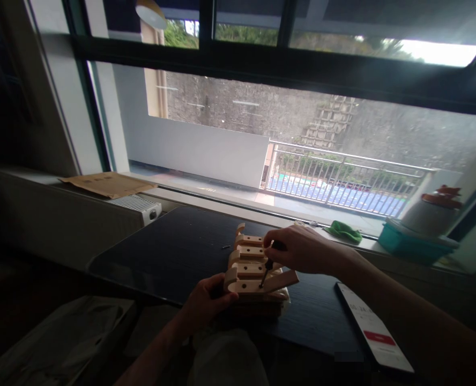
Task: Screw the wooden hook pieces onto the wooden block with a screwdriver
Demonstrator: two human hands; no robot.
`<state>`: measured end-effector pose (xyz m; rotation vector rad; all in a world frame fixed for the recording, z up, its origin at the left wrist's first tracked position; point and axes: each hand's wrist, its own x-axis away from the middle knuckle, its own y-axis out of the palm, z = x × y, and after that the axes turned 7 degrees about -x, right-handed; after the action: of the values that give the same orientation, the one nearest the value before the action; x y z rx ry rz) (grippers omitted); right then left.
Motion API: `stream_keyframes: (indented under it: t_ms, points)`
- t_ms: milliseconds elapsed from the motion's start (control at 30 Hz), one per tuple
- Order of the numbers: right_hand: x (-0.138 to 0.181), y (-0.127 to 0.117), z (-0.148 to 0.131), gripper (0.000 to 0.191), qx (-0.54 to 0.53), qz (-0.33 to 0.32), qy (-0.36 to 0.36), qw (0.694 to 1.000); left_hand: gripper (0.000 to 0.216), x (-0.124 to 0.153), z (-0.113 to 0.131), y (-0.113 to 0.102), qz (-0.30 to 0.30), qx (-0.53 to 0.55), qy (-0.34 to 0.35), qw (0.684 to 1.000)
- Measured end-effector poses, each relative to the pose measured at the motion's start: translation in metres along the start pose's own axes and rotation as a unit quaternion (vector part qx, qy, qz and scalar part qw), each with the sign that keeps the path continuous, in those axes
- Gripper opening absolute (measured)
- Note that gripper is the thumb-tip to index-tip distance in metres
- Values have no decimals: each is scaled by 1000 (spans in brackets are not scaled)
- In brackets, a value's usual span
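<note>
Several pale wooden pieces with curved ends and dark round holes stand in a row as one wooden assembly (251, 269) near the table's front edge. My left hand (208, 300) is closed on the left end of the nearest piece, thumb along its front. Above the row, my right hand (302, 247) grips a dark-handled screwdriver (268, 266). The tool points steeply down, and its tip meets the right-hand hole of the nearest piece; whether a screw sits there is too small to tell. A small dark screw (225, 247) lies on the table left of the assembly.
The dark table (157, 252) stands below a large window. At right lies a phone (377, 327) with a lit screen. On the sill are a green cloth-like item (343, 231), a teal box (417, 241) and a brown paper envelope (109, 184). A radiator (135, 206) adjoins the table.
</note>
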<state>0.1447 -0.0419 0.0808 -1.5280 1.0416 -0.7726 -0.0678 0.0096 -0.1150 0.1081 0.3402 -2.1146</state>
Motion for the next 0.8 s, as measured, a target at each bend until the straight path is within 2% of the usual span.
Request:
stream_keyframes:
  t_ms: [133,467,800]
  points:
    - [1,1,5,28,-17,-13,-18,1000,36,0,-1,0,-2,-4,-2,1000]
    - [-3,7,3,37,30,18,42,998,37,1,1,0,3,-12,-10,1000]
    - [2,1,4,26,-23,-11,-9,1000,36,1,-4,0,2,-12,-6,1000]
